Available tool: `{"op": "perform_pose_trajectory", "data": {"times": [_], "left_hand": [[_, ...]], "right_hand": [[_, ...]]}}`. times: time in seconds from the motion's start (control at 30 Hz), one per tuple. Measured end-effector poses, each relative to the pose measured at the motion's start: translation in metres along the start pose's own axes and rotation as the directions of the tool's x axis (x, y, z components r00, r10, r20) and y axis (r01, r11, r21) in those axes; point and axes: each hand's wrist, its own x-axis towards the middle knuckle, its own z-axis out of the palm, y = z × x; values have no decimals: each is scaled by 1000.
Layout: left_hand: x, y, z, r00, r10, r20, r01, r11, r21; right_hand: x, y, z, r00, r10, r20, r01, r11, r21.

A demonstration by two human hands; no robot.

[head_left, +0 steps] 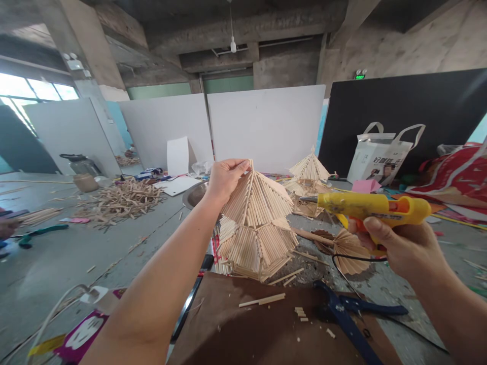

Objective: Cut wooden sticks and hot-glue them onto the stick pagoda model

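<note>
1. Head view had the stick tower [258, 243] right in the middle, standing just past a brown sheet [224, 329]. Its roof was pointy, with a wider skirt of sticks below.
2. Left hand [224, 180] was up at the peak, fingertips pinched together on the tip. Looked like a steadying grip to me.
3. Right hand [399, 243] was wrapped around a yellow glue gun [373, 205], nozzle aimed toward the tower but well apart from it. Couldn't tell if the trigger was squeezed.
4. My read: this was a hold-and-line-up step around gluing. From there, any move with the gun called for a still left hand, a slow nozzle and fingertips clear of the hot end.
5. Containers, since I was standing there gawking: a metal bowl [191, 196] sat partly behind the left arm, insides hidden. White tote bag [365, 157] stood by the black panel, contents no clue. Couldn't make out what was in the clear bottle [80, 166] or the tan jar [85, 183] either.
6. Loose sticks [272, 299] and blue-handled pliers [346, 322] lay on the sheet, pretty messy tbh.
</note>
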Motion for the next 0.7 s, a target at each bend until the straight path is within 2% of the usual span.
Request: {"op": "perform_pose_trajectory", "data": {"times": [0.7], "left_hand": [[5, -6, -3, 990, 127, 61, -133, 985, 112]], "right_hand": [[-1, -3, 2, 1000, -8, 1, 8, 1000, -11]]}}
